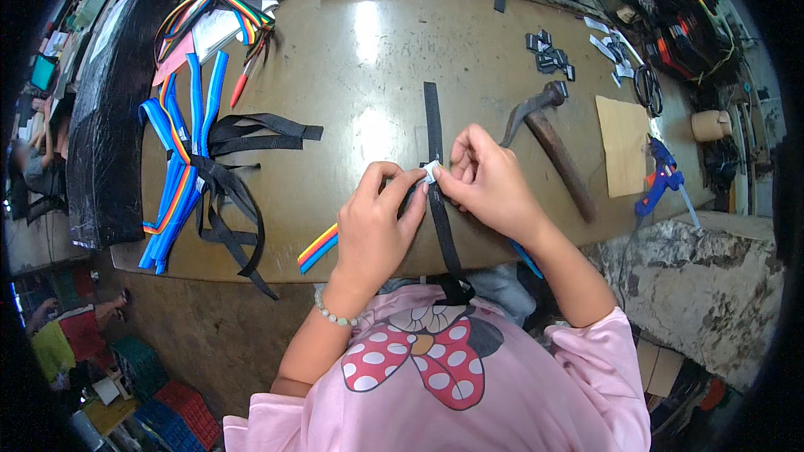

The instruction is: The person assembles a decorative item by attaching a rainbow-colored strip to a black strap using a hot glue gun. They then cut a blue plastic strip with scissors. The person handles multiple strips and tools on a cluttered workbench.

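A small white label [430,172] is pinched between the fingertips of my left hand [375,211] and my right hand [492,182]. Both hands are closed on it, just over a black webbing strap [433,117]. That strap runs up the table and down over its near edge toward my lap. From under my left hand sticks out a strap striped yellow, red and blue [318,249]. A blue strap end [527,258] shows beside my right forearm. My fingers partly cover the place where the straps cross.
A hammer [561,163] lies right of my right hand, with black buckles [549,57] beyond it. Farther right are brown paper [623,146], scissors [648,88] and a blue glue gun [660,177]. Bundled blue straps [173,192], black straps [260,132] and a red pen [240,88] lie left.
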A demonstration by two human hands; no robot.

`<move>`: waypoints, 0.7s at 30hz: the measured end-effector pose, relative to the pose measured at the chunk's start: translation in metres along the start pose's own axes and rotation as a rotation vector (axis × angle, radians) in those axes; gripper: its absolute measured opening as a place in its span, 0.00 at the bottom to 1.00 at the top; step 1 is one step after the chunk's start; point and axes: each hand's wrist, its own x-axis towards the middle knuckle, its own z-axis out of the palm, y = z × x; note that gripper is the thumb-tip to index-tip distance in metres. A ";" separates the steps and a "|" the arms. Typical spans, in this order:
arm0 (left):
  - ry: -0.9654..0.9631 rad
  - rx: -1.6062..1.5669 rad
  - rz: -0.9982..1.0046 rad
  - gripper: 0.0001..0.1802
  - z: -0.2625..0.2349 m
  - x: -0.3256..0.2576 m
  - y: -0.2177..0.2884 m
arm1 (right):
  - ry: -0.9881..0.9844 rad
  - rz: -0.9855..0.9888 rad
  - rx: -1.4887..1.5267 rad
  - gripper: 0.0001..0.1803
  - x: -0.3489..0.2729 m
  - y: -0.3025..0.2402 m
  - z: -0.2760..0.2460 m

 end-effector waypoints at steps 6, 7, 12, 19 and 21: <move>-0.011 -0.032 -0.038 0.10 -0.002 0.001 0.001 | -0.217 0.138 -0.329 0.15 -0.039 -0.009 -0.010; -0.022 -0.040 -0.050 0.10 -0.002 0.001 0.001 | -0.208 0.067 -0.347 0.16 -0.043 -0.010 -0.008; -0.018 -0.046 -0.035 0.10 -0.003 0.002 0.001 | -0.084 -0.354 -0.462 0.19 -0.033 -0.008 -0.007; -0.035 -0.036 -0.058 0.09 -0.002 0.001 0.000 | -0.121 -0.402 -0.220 0.13 0.015 0.009 -0.022; -0.023 -0.017 -0.029 0.09 -0.002 0.001 0.000 | -0.123 -0.365 -0.189 0.12 0.022 0.013 -0.020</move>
